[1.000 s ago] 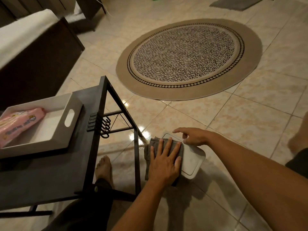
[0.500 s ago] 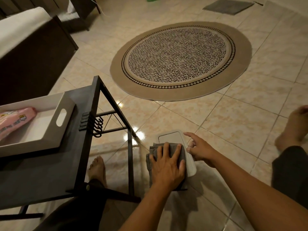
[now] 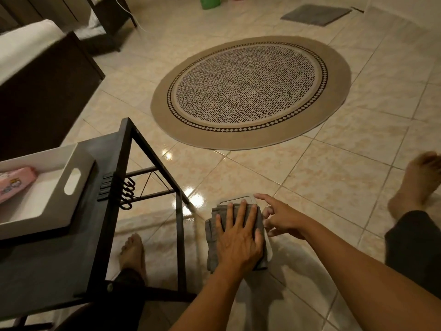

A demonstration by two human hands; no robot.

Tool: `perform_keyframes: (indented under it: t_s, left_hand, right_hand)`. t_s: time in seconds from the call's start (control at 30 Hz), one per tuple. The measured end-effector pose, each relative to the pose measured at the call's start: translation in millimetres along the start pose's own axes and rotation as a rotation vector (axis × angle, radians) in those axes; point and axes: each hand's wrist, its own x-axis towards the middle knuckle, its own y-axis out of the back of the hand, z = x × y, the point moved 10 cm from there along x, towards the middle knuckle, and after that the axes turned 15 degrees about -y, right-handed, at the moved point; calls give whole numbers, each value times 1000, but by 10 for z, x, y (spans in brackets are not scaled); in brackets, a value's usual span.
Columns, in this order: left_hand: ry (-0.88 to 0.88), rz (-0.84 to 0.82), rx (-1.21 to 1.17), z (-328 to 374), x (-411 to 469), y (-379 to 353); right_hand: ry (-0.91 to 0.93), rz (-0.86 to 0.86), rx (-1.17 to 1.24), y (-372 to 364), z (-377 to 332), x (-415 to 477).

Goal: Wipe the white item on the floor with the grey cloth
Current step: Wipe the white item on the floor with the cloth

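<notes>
Grey cloth (image 3: 235,237) lies folded over the white item (image 3: 248,199) on the tiled floor (image 3: 334,177), covering most of it; only the item's far edge and a strip along its right side show. In the head view, the left hand (image 3: 238,237) lies flat on the cloth, palm down, its fingers (image 3: 242,211) spread and straight, pressing rather than gripping. The right hand (image 3: 279,218) sits just beside the cloth's right edge, its fingers (image 3: 263,199) loosely open and curled, the tips touching or nearly touching the item's right side; whether they press it I cannot tell. It holds nothing.

Left of the hands stands a dark bench (image 3: 71,247) with a black metal frame and a row of hooks (image 3: 127,193) on its side. On the bench rests a white tray (image 3: 69,187) with a cut-out handle, and a pink packet (image 3: 14,182) lies in it. A bare foot (image 3: 133,254) rests on the floor under the bench frame, and another foot (image 3: 417,180) shows at the right edge. Farther away lies a round patterned rug (image 3: 250,91), well apart from the item, and a small grey mat (image 3: 315,14) sits near the top of the view.
</notes>
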Motion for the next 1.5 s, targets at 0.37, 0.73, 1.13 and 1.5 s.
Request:
perform_keyframes:
  t_s: [0.37, 0.73, 1.13, 1.5]
  left_hand:
    - [104, -8, -27, -184, 208, -18]
    - [146, 96, -32, 46, -247, -110]
    - [56, 28, -64, 51, -450, -214]
    - [117, -18, -87, 203, -538, -250]
  right_hand:
    - [-18, 5, -29, -48, -11, 44]
    - [-29, 32, -9, -74, 11, -9]
    - [-60, -25, -7, -202, 44, -108]
    - [-60, -10, 7, -196, 96, -101]
